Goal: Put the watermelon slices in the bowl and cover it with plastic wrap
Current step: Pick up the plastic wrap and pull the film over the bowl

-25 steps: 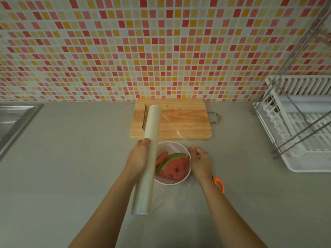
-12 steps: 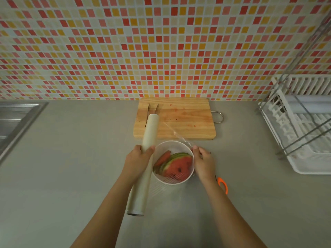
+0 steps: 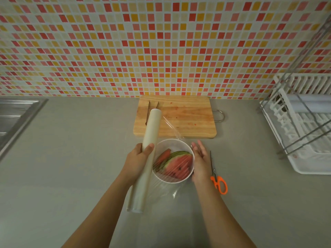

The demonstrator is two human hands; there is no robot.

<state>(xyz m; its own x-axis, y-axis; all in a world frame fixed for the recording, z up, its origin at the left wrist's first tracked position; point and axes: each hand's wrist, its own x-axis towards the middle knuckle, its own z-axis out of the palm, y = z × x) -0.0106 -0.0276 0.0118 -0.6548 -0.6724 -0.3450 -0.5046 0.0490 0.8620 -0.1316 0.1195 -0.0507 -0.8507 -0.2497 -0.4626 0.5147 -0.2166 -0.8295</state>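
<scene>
From the head camera, we see our left hand [image 3: 138, 159] wrapped around a roll of plastic wrap [image 3: 146, 158], film stretched over a white bowl [image 3: 172, 143] of watermelon slices [image 3: 176, 164] on the grey counter [image 3: 71, 158]. Our right hand [image 3: 200, 161], fingers open and flat, presses the bowl's right side, gripping nothing. Orange-handled scissors [image 3: 219, 181] lie just right; a wooden cutting board [image 3: 188, 117] with tongs [image 3: 149, 110] sits behind.

A home kitchen is showing here: a mosaic-tiled backsplash [image 3: 161, 47] in red, orange and cream is running behind a grey countertop [image 3: 71, 158], a steel sink [image 3: 16, 115] is sitting at the left edge, and a white dish rack [image 3: 302, 126] (empty-looking) is standing beside a wooden cutting board [image 3: 184, 119].
</scene>
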